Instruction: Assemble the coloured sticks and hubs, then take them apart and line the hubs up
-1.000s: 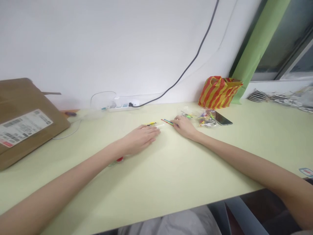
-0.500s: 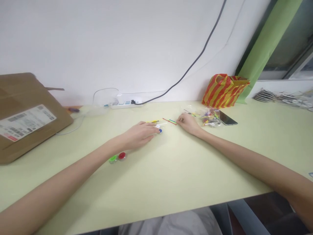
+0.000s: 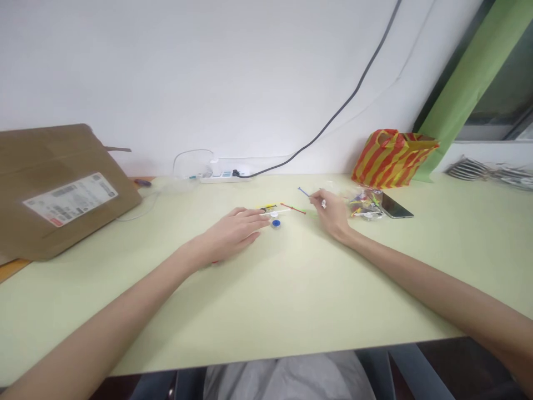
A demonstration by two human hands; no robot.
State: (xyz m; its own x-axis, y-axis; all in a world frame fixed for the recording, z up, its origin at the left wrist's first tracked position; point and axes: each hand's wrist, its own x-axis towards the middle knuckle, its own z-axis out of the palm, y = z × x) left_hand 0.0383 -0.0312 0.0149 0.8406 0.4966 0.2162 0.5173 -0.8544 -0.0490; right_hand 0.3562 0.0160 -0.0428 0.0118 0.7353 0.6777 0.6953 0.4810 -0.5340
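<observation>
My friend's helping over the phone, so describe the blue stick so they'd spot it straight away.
Find the red-and-yellow striped bag by the wall, right of centre. Nearer and to its left is the person's right hand. The blue stick juts from that hand, unlike the red stick lying on the table.

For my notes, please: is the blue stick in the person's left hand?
No, the right hand holds the blue stick, apart from the left hand.

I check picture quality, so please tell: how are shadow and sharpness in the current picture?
Head view: a soft shadow lies on the table beside the left forearm; head view: print on the white label is unreadable, and the blue stick in the right hand looks soft.
</observation>
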